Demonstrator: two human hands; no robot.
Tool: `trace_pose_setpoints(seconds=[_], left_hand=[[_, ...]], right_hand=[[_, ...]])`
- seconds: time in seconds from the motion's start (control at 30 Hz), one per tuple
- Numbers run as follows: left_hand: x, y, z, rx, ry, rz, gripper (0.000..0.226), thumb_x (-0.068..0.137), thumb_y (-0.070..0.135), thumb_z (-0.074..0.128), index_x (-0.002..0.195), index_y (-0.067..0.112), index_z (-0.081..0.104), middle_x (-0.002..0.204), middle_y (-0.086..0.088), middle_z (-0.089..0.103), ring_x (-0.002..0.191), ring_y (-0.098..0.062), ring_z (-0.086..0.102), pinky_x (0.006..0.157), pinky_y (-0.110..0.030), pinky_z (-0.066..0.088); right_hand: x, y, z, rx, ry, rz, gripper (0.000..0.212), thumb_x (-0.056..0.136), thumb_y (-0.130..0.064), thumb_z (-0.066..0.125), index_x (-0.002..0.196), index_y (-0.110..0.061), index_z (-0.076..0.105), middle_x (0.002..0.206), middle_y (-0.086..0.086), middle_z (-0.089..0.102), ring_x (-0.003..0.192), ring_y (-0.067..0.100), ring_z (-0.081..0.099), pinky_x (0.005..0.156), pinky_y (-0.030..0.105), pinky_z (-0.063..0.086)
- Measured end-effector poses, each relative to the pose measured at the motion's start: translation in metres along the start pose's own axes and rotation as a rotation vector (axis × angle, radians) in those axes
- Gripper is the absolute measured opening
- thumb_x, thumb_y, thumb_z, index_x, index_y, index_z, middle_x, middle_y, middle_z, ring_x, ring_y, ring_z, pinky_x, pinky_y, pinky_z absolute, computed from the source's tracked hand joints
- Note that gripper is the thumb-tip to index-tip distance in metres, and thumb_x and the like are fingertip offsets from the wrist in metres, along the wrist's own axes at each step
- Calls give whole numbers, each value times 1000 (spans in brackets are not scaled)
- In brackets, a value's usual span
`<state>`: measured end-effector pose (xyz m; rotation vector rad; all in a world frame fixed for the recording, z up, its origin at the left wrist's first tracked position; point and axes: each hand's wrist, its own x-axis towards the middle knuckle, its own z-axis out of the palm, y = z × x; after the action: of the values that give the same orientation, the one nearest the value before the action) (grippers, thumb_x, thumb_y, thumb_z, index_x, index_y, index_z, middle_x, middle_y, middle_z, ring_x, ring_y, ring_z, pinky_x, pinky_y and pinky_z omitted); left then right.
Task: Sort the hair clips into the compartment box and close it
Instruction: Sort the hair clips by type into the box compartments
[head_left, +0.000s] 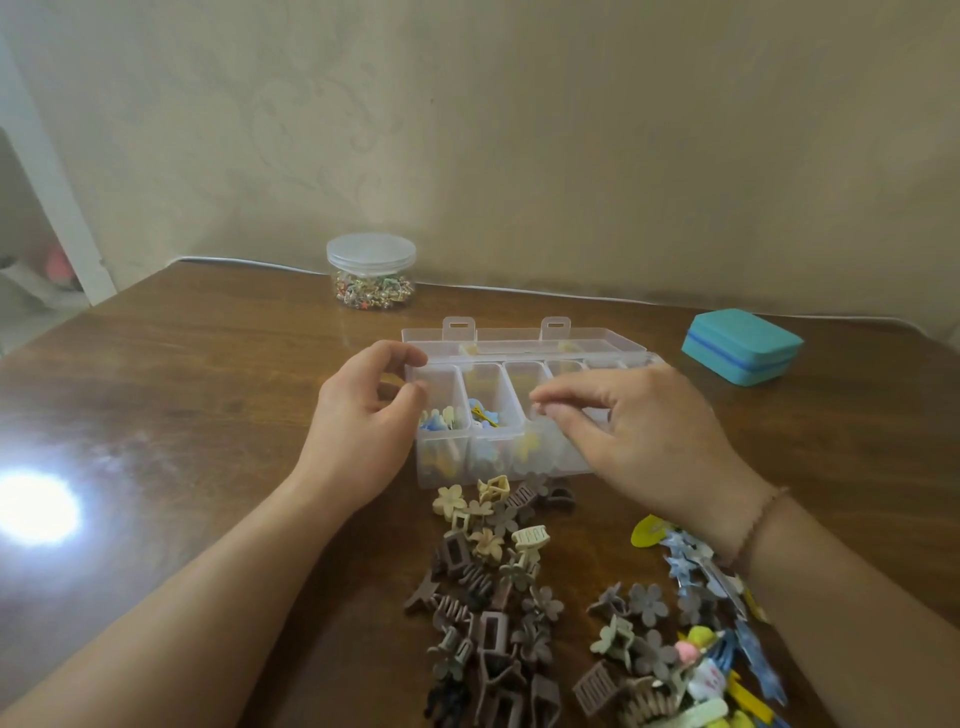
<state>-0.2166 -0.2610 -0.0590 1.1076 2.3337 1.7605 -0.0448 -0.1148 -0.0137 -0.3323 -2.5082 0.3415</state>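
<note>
Fingers (400, 358) of the left hand (358, 421) curl round the compartment box (519, 457) corner; right hand (639, 441) fingers pinch together.

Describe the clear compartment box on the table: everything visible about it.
The compartment box looks like clear, frosted plastic, a long tray split by dividers into a row of narrow compartments. Its hinged lid lies open behind it, two latch tabs standing up. The leftmost compartments hold small blue and yellow clips; the right end is hidden. It sits on the wooden table, brown and beige clips piled at its front wall. The left hand touches its left end; the right hand hovers over it.
</note>
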Motion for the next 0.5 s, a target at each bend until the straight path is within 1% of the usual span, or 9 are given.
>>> trace_pose_setpoints(seconds=[0.07,0.1,0.13,0.17,0.23,0.27,0.33,0.4,0.5], left_hand=[[0,0,0,-1,2,-5,20,94,12,55,108,21,65,99,3,66,69,7,58,54,-6,40],[1,0,0,1,1,-5,20,94,12,55,108,21,65,99,4,65,70,5,58,54,-6,40],[1,0,0,3,0,-4,20,95,12,55,108,21,65,99,4,65,72,2,59,55,-5,39],[1,-1,0,5,1,-3,20,95,12,55,109,21,65,99,5,65,74,-1,59,55,-5,39],[0,-1,0,10,4,-3,20,94,12,55,109,20,65,100,5,65,77,-5,60,55,-6,39],[0,-1,0,12,5,-4,20,94,12,55,109,20,65,99,5,65,78,-5,60,55,-6,39],[1,-1,0,16,5,-4,20,94,12,55,109,20,65,98,4,66,76,-3,60,55,-6,39],[1,-1,0,13,3,-6,20,94,13,55,109,20,66,97,4,67,70,2,58,54,-7,39],[1,-1,0,13,0,-6,20,94,12,55,109,20,66,96,3,67,66,6,56,53,-7,38]], right_hand=[[-3,1,-18,68,33,2,15,88,-18,69,97,-25,78,88,-13,76,56,-14,55,51,3,40],[-5,2,-30,91,17,21,15,86,-18,70,95,-26,78,82,-15,75,53,-11,55,49,4,38],[-8,4,-42,95,-45,56,14,84,-20,71,91,-30,77,76,-18,72,53,-7,55,49,5,38],[-10,7,-53,47,-160,101,12,83,-25,71,89,-35,76,74,-21,70,58,-6,57,53,7,41],[-12,10,-64,-220,-458,163,13,82,-40,72,95,-44,72,85,-26,69,78,-7,61,69,14,50],[-13,9,-65,-366,-583,177,20,82,-46,70,103,-47,69,95,-28,68,90,-5,61,78,21,52],[-13,3,-60,-512,-762,196,32,85,-53,64,116,-51,61,111,-27,64,105,1,59,82,25,50],[-14,-3,-55,-540,-826,208,35,87,-53,61,122,-50,58,118,-24,62,108,6,57,78,24,47],[-15,-4,-49,-592,-826,201,34,88,-51,60,121,-45,58,117,-17,62,106,10,57,76,26,46]])
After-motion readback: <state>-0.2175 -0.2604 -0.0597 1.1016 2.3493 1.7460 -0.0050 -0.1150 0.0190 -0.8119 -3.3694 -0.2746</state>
